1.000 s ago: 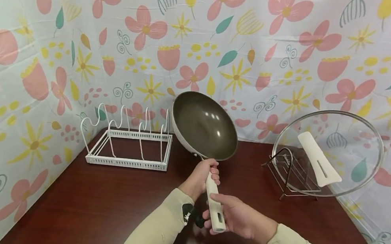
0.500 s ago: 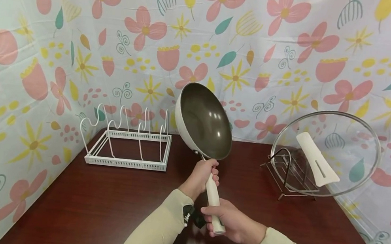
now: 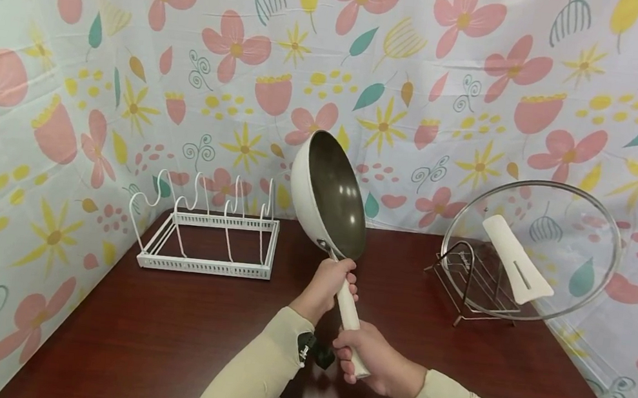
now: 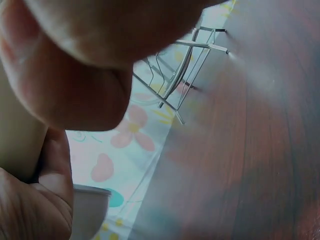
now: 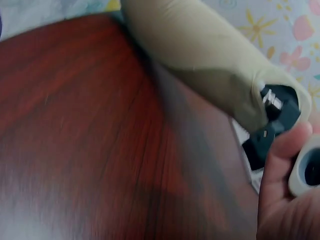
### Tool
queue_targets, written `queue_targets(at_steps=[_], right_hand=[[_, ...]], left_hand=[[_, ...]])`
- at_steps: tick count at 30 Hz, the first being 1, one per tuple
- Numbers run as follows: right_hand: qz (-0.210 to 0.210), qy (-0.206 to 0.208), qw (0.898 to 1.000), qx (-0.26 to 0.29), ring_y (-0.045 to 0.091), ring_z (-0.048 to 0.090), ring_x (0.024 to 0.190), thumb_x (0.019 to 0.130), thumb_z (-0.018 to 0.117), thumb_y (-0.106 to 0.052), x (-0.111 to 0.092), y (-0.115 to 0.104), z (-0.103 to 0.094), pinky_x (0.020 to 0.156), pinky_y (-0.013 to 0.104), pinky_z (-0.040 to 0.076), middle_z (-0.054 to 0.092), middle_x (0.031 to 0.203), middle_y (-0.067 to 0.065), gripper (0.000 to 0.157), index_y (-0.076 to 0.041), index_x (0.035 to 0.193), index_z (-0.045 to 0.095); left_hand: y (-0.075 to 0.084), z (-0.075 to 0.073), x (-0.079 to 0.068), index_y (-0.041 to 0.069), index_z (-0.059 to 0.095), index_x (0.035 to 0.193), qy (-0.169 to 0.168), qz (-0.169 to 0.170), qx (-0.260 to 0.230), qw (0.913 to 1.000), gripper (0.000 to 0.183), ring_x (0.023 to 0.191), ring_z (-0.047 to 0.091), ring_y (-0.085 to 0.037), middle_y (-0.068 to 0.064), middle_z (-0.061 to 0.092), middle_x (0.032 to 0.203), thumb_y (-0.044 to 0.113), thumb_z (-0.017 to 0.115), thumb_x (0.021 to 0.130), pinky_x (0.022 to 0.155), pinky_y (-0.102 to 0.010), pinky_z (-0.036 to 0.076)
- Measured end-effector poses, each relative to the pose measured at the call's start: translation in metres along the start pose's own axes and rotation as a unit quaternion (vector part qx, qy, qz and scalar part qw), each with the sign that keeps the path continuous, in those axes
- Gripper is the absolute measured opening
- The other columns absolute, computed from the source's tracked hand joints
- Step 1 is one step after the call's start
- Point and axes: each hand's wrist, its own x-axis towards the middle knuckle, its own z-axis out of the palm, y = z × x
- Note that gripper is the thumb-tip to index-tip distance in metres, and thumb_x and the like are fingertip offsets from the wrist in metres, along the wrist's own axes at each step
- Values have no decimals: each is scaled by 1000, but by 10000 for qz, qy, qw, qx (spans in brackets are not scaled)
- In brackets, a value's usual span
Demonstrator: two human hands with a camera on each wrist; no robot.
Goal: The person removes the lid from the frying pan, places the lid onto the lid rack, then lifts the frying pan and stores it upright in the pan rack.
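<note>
A deep frying pan point(image 3: 334, 194), white outside and dark brown inside, is held tilted above the table in the head view, its opening turned to the right. My left hand point(image 3: 328, 287) grips the cream handle point(image 3: 349, 309) close to the pan body. Lower down, my right hand point(image 3: 375, 357) has its fingers wrapped round the handle's end. In the left wrist view, the curled fingers point(image 4: 75, 90) of that hand fill the upper left, and a bit of the pan point(image 4: 90, 210) shows below. The handle's end point(image 5: 306, 172) appears at the right wrist view's right edge.
A white wire rack point(image 3: 207, 265) stands on the brown table point(image 3: 176, 333) at the left. At the right, a glass lid point(image 3: 576, 252) with a cream handle leans in a small metal stand point(image 3: 464, 285). A floral cloth point(image 3: 399, 103) hangs behind.
The pan has turned on its handle so that its opening faces further right and more white outside shows. My right hand has shifted slightly left, its fingers closing round the handle's end.
</note>
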Motion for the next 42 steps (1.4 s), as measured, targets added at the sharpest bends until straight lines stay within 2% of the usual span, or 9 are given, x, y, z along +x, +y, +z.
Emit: queue_targets(at_steps=[8, 15, 24, 33, 42], right_hand=[[-259, -348, 9990, -53, 8, 44, 43, 87, 55, -2, 4, 2, -19, 42, 26, 40, 42, 59, -4, 18, -10, 88, 39], [-480, -460, 9978, -41, 8, 44, 42, 88, 53, 0, 8, -5, -22, 41, 26, 40, 42, 58, -4, 18, -11, 86, 39], [-749, -682, 9948, -112, 9, 46, 43, 90, 52, 0, 14, -14, -22, 41, 27, 41, 43, 58, -3, 17, -10, 84, 40], [-1160, -882, 9889, -304, 10, 48, 42, 90, 52, 0, 26, -20, -26, 40, 29, 42, 45, 56, -3, 16, -9, 84, 40], [-1434, -1106, 9828, -352, 10, 48, 41, 88, 51, 0, 39, -26, -14, 39, 28, 42, 45, 55, -3, 16, -9, 81, 40]], left_hand=[[9, 10, 3, 6, 46, 91, 71, 137, 358, 9992, 12, 46, 51, -12, -1, 46, 63, 15, 54, 93, 47, -30, 54], [22, 15, 6, 4, 49, 91, 173, 276, 556, 9979, 11, 46, 53, -13, -3, 49, 64, 13, 54, 91, 47, -31, 54], [39, 13, 5, 4, 49, 91, 171, 443, 839, 9953, 11, 46, 55, -13, -2, 50, 64, 15, 53, 91, 49, -32, 56], [56, 12, 9, 5, 49, 88, 329, 705, 1150, 9903, 11, 44, 56, -14, -3, 50, 64, 15, 54, 91, 48, -33, 56], [75, -1, 1, 4, 47, 94, 375, 933, 1341, 9858, 13, 45, 56, -15, -4, 50, 67, 17, 51, 92, 51, -36, 58]])
